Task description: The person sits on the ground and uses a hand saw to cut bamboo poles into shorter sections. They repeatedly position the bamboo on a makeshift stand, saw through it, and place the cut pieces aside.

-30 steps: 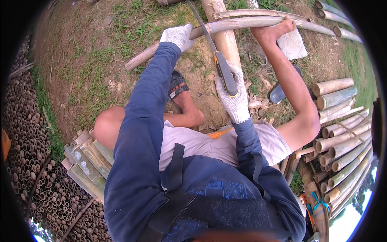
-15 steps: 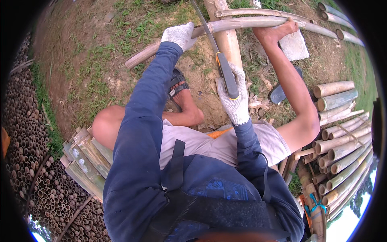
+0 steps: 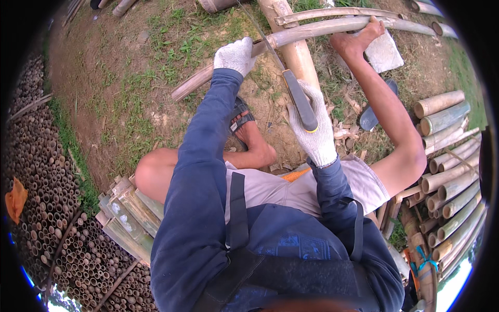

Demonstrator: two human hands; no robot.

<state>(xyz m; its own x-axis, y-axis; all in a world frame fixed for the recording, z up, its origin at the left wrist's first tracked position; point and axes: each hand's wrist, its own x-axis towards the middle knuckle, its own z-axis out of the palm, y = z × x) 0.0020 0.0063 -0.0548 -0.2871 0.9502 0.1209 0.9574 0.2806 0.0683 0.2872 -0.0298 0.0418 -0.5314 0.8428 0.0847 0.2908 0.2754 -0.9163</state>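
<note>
My gloved left hand [image 3: 235, 56] is closed around a bamboo pole [image 3: 312, 31] near its left end. In my gloved right hand [image 3: 315, 127] is the dark, yellow-edged handle of a handsaw [image 3: 298, 96]. Its long, narrow blade slants across the bamboo just right of my left hand, touching or very close to it; the cut itself is too small to make out. Under the pole lies a thicker bamboo log [image 3: 299, 60]. My bare right foot [image 3: 358, 41] presses on the pole farther right.
A split bamboo strip [image 3: 332, 14] lies beyond the pole. Near my right foot are a pale stone block [image 3: 384, 53] and a loose sandal [image 3: 378, 106]. Bamboo poles are stacked at right [image 3: 449, 182], with a dense bundle of bamboo ends [image 3: 52, 171] at left. I sit on bamboo [image 3: 130, 208].
The view has shifted, so most things sit farther right. The saw seems drawn slightly toward me across the bamboo. Both hands keep their holds, and my foot stays on the pole.
</note>
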